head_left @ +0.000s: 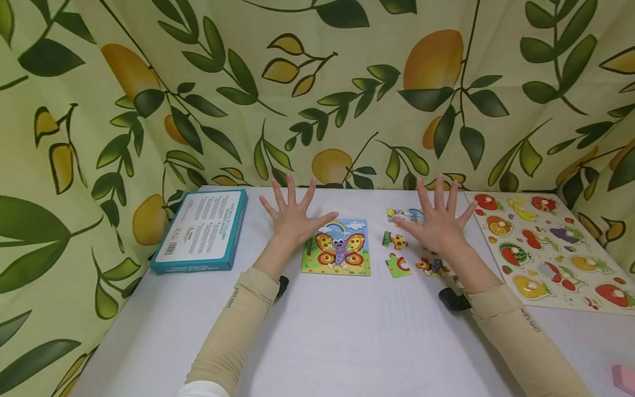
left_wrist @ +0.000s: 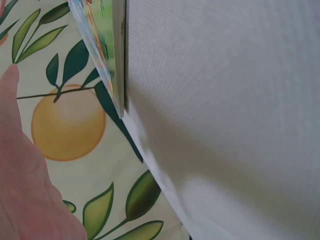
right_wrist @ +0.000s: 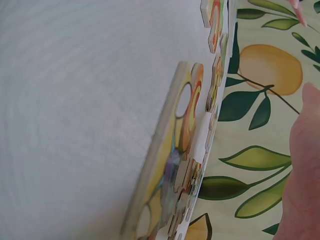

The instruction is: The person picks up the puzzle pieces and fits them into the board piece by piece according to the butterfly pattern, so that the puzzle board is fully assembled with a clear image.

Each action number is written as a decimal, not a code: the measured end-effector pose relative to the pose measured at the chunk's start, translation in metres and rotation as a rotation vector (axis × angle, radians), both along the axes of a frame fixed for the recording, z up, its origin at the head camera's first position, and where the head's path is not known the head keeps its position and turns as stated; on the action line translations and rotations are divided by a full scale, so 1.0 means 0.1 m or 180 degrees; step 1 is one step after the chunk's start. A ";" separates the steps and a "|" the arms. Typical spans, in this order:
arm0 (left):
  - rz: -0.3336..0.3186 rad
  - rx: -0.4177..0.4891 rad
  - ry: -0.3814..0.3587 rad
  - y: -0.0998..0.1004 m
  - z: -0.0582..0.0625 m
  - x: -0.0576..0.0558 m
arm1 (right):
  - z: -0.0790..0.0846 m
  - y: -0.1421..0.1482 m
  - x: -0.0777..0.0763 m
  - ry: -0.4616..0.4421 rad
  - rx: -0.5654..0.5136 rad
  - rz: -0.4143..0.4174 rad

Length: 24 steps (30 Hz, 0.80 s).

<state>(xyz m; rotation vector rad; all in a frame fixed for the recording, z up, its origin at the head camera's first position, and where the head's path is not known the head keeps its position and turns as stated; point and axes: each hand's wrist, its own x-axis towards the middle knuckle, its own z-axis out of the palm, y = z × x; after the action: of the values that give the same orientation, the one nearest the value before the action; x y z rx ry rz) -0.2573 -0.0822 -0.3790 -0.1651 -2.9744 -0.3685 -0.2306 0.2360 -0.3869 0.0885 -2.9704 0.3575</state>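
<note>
Left hand (head_left: 292, 221) hung beside a butterfly puzzle (head_left: 340, 255), right hand (head_left: 441, 227) hung above loose pieces (head_left: 398, 266), all fingers (head_left: 291, 192) were spread wide, a box (head_left: 200, 229) lay farther left

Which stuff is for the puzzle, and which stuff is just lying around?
Seems to be for the puzzle:
butterfly board, in the middle
loose puzzle pieces, to its right

Probably just lying around:
blue box, on the left
fruit board, on the right
pink thing, cut off at the picture's edge
</note>
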 end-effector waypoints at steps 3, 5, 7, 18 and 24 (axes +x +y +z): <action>0.0007 -0.0024 0.0012 0.00 0.00 -0.01 | 0.00 0.00 0.00 -0.0013 0.0010 -0.0005; 0.0008 -0.0033 0.0022 0.00 0.00 -0.01 | 0.00 0.01 -0.01 -0.0029 0.0031 -0.0008; -0.0006 -0.0014 0.0014 0.00 0.00 -0.01 | 0.00 0.01 -0.01 -0.0037 0.0030 -0.0007; -0.0268 0.0396 -0.0182 -0.07 -0.03 0.08 | -0.04 0.01 -0.03 -0.0099 -0.0300 0.0192; -0.0766 0.0711 -0.0918 -0.20 -0.03 0.21 | -0.09 0.03 -0.15 -0.0521 -0.0515 0.0450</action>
<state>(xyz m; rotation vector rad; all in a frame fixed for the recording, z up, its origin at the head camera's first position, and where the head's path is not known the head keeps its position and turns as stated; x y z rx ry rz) -0.2363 -0.1018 -0.3820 -0.4850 -3.1665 -0.8134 -0.2458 0.2394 -0.3955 0.2640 -3.0893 0.6508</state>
